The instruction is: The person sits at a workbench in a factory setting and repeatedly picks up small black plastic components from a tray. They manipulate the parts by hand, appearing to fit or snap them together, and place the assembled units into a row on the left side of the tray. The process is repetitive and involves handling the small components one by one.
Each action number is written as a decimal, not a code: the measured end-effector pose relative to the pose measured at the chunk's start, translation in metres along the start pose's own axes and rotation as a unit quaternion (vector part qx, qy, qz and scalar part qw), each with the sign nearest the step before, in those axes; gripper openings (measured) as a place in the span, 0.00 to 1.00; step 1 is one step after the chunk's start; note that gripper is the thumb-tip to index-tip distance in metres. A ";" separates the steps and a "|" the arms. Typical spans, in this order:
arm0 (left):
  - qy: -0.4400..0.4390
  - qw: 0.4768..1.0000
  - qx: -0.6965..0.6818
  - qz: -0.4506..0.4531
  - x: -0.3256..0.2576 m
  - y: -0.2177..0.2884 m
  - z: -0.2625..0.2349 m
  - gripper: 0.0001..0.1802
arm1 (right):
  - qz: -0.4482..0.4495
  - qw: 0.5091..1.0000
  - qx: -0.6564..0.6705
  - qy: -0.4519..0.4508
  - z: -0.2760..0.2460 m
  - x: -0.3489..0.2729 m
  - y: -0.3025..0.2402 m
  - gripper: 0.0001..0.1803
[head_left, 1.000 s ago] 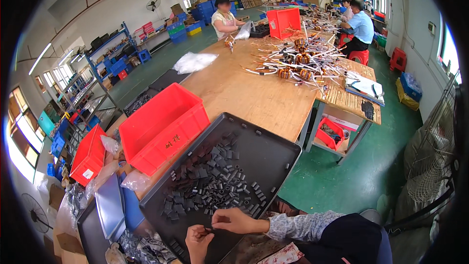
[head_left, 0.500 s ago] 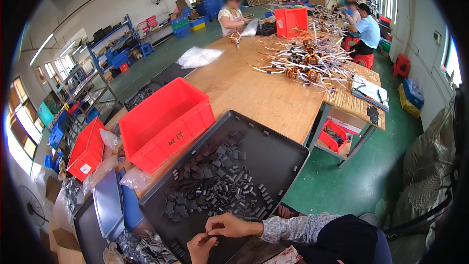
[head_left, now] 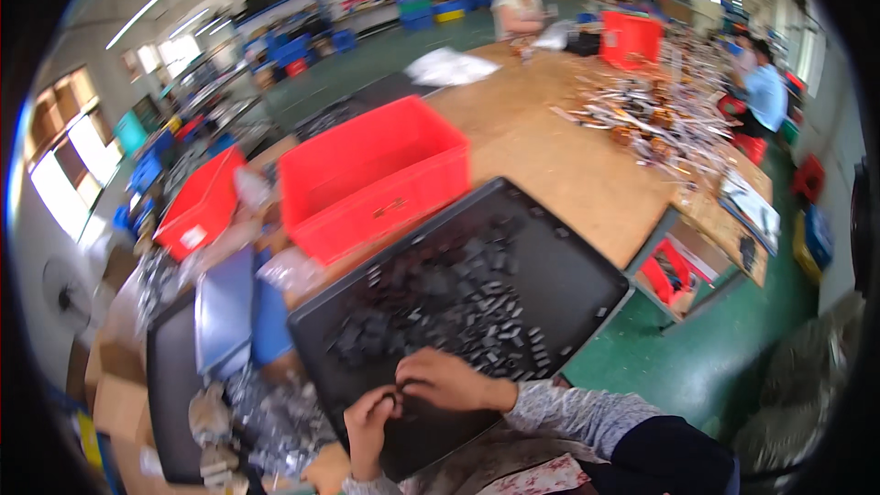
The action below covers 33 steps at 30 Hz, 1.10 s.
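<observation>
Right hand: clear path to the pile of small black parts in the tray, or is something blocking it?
Probably yes. The right hand is already over the black tray, right beside the pile of black parts. Nothing lies between them; the left hand sits off to the near side.

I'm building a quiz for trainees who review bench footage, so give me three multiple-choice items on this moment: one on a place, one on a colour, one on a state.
1. Where do the small dark parts lie?
A. in the black tray
B. in the red bin
C. on the green floor

2. What colour is the bin just behind the black tray?
A. blue
B. red
C. yellow

3. How do the left hand and right hand stand?
A. far apart at the tray's two ends
B. both resting inside the bin
C. fingertips together over the tray's near edge

Answers:
1 A, the parts are heaped on the tray's floor.
2 B, its walls are bright red.
3 C, the fingertips meet, seemingly pinching something small and dark that is too tiny to make out.
</observation>
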State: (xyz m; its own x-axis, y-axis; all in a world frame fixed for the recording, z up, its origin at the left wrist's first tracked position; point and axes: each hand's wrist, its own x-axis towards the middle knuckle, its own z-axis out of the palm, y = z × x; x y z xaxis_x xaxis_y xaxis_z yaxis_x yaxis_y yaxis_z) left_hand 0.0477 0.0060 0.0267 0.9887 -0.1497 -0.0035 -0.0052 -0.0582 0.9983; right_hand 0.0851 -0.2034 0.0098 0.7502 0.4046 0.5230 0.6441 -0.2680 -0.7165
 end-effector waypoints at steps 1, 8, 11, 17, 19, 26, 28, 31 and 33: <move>0.033 0.999 0.014 0.035 0.004 0.001 -0.009 0.13 | -0.023 0.998 -0.053 -0.005 -0.001 0.006 0.001 0.18; 0.158 0.856 0.448 0.206 0.016 -0.005 -0.082 0.16 | -0.062 0.962 -0.236 -0.123 0.004 0.000 0.006 0.27; 0.150 0.834 0.477 0.232 0.014 -0.019 -0.086 0.15 | -0.054 0.965 -0.233 -0.105 0.002 0.001 0.003 0.23; 0.150 0.830 0.480 0.242 0.012 -0.022 -0.075 0.11 | -0.019 0.978 -0.202 -0.043 -0.005 -0.003 0.010 0.20; 0.148 0.830 0.482 0.238 0.010 -0.020 -0.072 0.11 | -0.016 0.976 -0.213 -0.033 -0.008 0.002 0.001 0.21; 0.097 0.883 0.411 0.207 0.016 0.006 -0.060 0.14 | -0.031 0.964 -0.257 -0.066 -0.004 0.003 0.003 0.20; 0.047 0.910 0.362 0.197 0.029 0.012 -0.052 0.17 | -0.019 0.968 -0.243 -0.057 -0.003 0.002 0.009 0.17; 0.065 0.887 0.377 0.258 0.071 -0.010 -0.052 0.26 | -0.015 0.972 -0.234 -0.030 -0.001 -0.001 0.019 0.14; 0.134 0.871 0.428 0.201 0.094 -0.044 -0.061 0.33 | -0.029 0.973 -0.227 -0.018 0.000 0.001 0.019 0.13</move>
State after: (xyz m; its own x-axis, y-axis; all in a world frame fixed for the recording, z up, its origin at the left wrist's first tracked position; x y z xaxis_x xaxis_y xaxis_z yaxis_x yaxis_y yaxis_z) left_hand 0.1504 0.0551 -0.0141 0.8799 -0.0981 0.4649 -0.3551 -0.7858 0.5063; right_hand 0.0979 -0.2082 -0.0037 0.7096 0.4593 0.5344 0.6916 -0.5992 -0.4034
